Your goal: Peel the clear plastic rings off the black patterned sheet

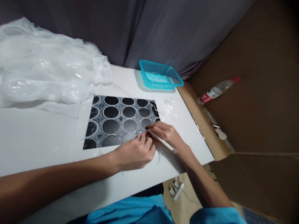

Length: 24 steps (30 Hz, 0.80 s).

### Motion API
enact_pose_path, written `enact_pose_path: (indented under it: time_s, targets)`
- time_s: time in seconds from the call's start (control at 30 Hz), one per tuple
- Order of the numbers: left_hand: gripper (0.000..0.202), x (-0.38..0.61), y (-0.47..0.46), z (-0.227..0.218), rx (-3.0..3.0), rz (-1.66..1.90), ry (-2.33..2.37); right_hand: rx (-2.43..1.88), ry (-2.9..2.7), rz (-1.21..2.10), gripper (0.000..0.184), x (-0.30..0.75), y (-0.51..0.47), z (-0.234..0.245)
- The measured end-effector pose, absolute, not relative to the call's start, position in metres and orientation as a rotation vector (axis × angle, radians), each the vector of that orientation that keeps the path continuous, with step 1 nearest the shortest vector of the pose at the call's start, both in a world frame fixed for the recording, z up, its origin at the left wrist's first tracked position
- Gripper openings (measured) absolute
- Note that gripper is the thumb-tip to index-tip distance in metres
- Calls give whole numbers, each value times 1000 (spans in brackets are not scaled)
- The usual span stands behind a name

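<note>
A black sheet patterned with silver rings lies flat on the white table. My left hand rests on the sheet's near right corner with its fingers curled and pressed down. My right hand is closed in a pinch on a thin pale stick-like tool, its tip at the sheet beside the left fingertips. What lies under the fingertips is hidden.
A big heap of clear plastic film covers the table's far left. A turquoise basket sits on a clear tray at the far edge. A small clear plastic scrap lies right of the sheet. A water bottle lies on cardboard at right.
</note>
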<state>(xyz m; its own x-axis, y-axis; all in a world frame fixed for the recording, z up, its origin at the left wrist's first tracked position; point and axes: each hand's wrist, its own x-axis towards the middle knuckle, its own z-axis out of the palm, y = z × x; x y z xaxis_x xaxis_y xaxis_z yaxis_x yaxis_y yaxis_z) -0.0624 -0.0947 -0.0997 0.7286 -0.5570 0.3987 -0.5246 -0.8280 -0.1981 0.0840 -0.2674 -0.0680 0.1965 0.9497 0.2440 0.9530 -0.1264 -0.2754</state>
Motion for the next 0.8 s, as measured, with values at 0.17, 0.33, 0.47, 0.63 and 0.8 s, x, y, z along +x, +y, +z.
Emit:
enact_pose_path:
  time_s: [0.17,0.33,0.47,0.63,0.8]
  targets:
    - [52,-62,-94,-98,-2901,-699,866,-2078,-1419,-63,14,94,-254,-72]
    - [54,-62,-94,-100,-2922,-701,867,-2121,-1104,-51,16,127,-228,-62]
    - [60,-63,-94,-99,-2955,-694,851,-2060,-931,-101,20,168,-212,-61]
    - [66,-64,-93,-93,-3011,-639,857,-2030,-865,-196,21,205,-204,-58]
    - [68,-63,-93,-93,-3056,-632,843,-2006,-815,-417,25,229,-201,-42]
